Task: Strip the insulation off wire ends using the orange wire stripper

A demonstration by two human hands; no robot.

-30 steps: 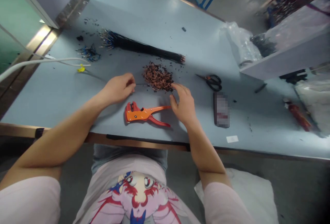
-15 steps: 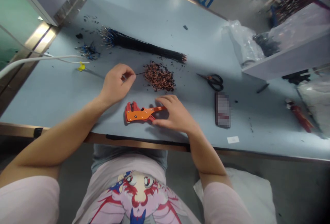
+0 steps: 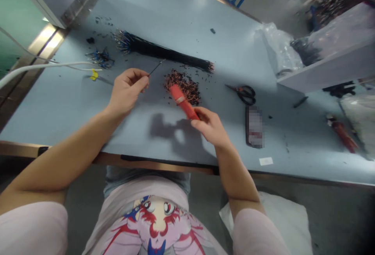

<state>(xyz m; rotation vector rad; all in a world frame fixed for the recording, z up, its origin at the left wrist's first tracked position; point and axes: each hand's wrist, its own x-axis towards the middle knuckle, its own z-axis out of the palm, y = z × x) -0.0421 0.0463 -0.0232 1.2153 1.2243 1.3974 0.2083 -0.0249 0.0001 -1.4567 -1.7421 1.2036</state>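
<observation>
Lifting off the bench, the orange wire stripper [image 3: 184,101] is tilting across the copper-flecked scrap heap [image 3: 187,87], gripped by the right hand [image 3: 209,126] with its fingers curled closely around the tool; the left hand [image 3: 127,92] is pinching a thin black wire [image 3: 156,67] between narrowed fingertips, left of the heap; a long black wire bundle [image 3: 164,52] is lying beyond the heap, black-handled scissors [image 3: 245,94] are resting right of it, and open bench is stretching from the heap to the front edge [image 3: 152,162].
</observation>
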